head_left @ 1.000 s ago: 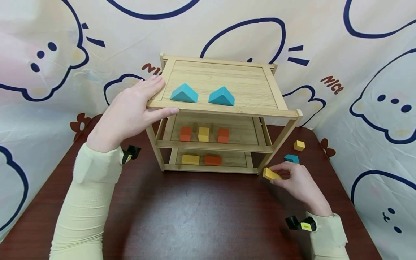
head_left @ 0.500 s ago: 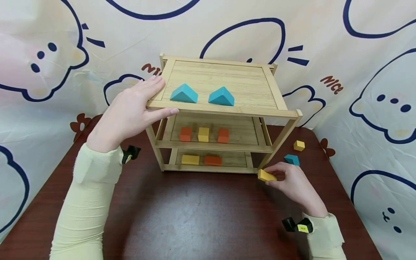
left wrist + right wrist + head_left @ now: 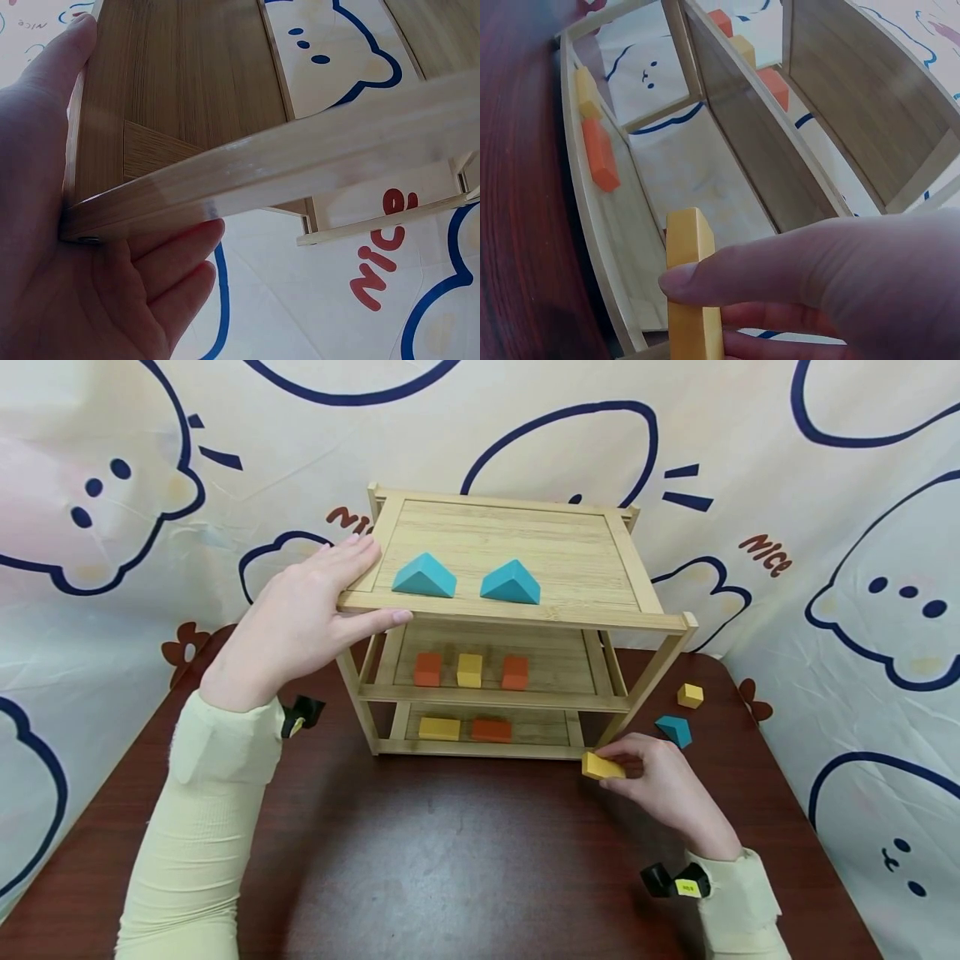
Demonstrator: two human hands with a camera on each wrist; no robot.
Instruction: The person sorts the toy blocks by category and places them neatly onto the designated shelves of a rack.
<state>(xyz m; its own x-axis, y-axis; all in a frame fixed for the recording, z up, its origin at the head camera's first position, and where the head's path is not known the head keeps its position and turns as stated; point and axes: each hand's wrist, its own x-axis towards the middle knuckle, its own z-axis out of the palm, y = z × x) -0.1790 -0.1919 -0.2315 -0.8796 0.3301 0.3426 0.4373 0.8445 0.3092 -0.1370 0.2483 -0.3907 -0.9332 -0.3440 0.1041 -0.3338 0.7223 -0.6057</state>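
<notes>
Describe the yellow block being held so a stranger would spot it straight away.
Find the three-tier wooden shelf on the dark table, then its lower right front corner. The right hand is there, pinching an oblong yellow block. The other yellow blocks rest on the shelf or table; only this one is held.

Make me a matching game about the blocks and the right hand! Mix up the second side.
Things:
1. long red block
2. two blue blocks
3. two red blocks
4. right hand

Where or what:
A. on the middle shelf
B. holding a yellow block
C. on the bottom shelf
D. on the top shelf

Right pairs: 1-C, 2-D, 3-A, 4-B
</notes>
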